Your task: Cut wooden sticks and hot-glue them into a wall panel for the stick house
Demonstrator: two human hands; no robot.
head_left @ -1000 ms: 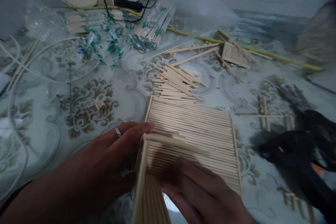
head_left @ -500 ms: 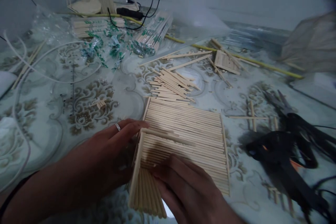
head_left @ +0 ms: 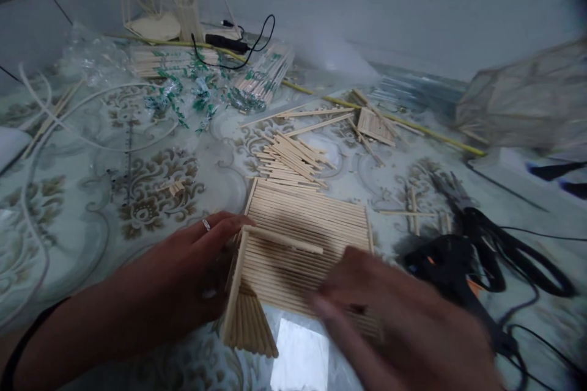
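A flat panel of wooden sticks [head_left: 302,204] laid side by side rests on the table in front of me. At its left end stands a smaller upright stick wall [head_left: 250,327], with one stick along its top edge reaching right. My left hand [head_left: 192,269], with a ring on one finger, grips this wall from the left, its fingertips at the top corner. Over the panel's right part hovers my right hand [head_left: 394,311], fingers curled and smeared by motion; whether anything is in them is hidden.
A black glue gun [head_left: 454,269] and black-handled pliers [head_left: 486,226] lie to the right. Behind the panel is a pile of loose sticks [head_left: 293,159]. Farther back are bagged sticks [head_left: 263,76], a yellow cord [head_left: 413,125] and a black cable [head_left: 261,43]. A white cable [head_left: 34,195] curls at left.
My right hand has pulled away from the upright wall and moved right, toward the glue gun. My left hand keeps its hold. The view has shifted slightly to the right.
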